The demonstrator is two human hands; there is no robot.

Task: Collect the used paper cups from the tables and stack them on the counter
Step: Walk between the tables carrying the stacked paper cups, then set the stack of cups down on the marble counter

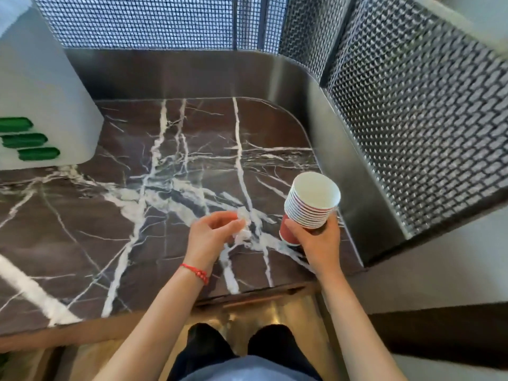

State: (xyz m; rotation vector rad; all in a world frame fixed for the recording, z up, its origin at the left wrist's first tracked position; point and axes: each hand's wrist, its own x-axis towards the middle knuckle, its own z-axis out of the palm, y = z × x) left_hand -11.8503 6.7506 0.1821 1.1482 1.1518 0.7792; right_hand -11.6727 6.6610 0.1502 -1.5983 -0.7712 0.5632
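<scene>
— Several cups are already nested into one stack of cups (309,207), red outside and white inside, so the collecting looks largely done, as far as this one view tells.

— Where does the stack sit?

— At the right of the frame, a little below centre. The right hand (320,243) has its fingers curled round the lower part, and the stack leans toward the upper right, held over the dark marble table (143,188) near its right edge. Whether its base touches the marble cannot be told.

— And the other hand?

— The left hand (213,233) hangs at the middle of the frame, just left of the stack, fingers loosely curled and holding nothing. A red cord (195,272) circles that wrist.

— So what is left?

— Judging from this, setting the stack down upright and letting go. No loose cups show on the marble, though other tables are out of view, so more may remain. A white box with green marks (41,105) stands at the upper left, and a metal wall (343,149) with mesh (412,119) above it closes the right side.
</scene>
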